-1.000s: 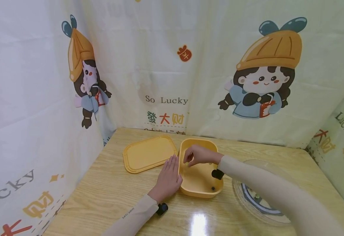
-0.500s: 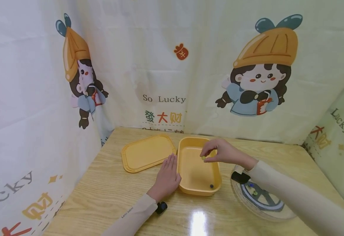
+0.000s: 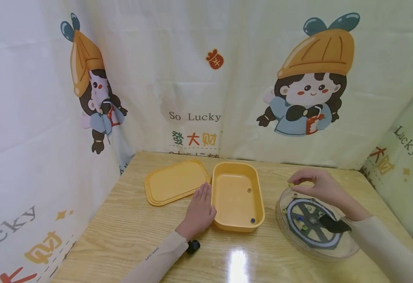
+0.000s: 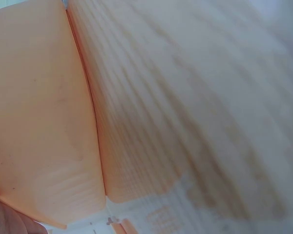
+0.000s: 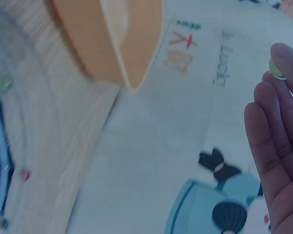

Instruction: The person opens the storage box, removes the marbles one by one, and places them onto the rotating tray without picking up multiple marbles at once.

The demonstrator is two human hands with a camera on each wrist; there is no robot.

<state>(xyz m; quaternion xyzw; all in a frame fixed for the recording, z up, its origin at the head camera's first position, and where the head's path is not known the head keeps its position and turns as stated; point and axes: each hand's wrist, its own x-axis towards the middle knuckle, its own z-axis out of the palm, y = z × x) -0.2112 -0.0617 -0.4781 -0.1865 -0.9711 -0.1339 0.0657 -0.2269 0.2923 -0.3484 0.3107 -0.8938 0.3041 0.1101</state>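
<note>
My right hand (image 3: 319,190) pinches a small yellow-green marble (image 5: 276,69) between thumb and fingertip, above the far left rim of a clear round dish (image 3: 285,232). A dark wheel-like pattern (image 3: 314,243) shows at the dish, with several small coloured marbles about it, among them a blue one (image 3: 300,218). To the left stands a yellow box (image 3: 232,204), uncovered. A brownish marble (image 3: 249,190) and a dark blue marble (image 3: 252,221) lie inside it. With its fingers straight, my left hand (image 3: 198,212) lies along the box's left wall.
A flat yellow lid (image 3: 177,182) lies on the wooden table (image 3: 128,220), left of the box. Printed curtains (image 3: 241,98) hang behind the table and at both sides.
My right hand has moved out of the box and rightward to the dish, carrying the yellow-green marble. My left hand has kept its place at the box. The head view has shifted slightly.
</note>
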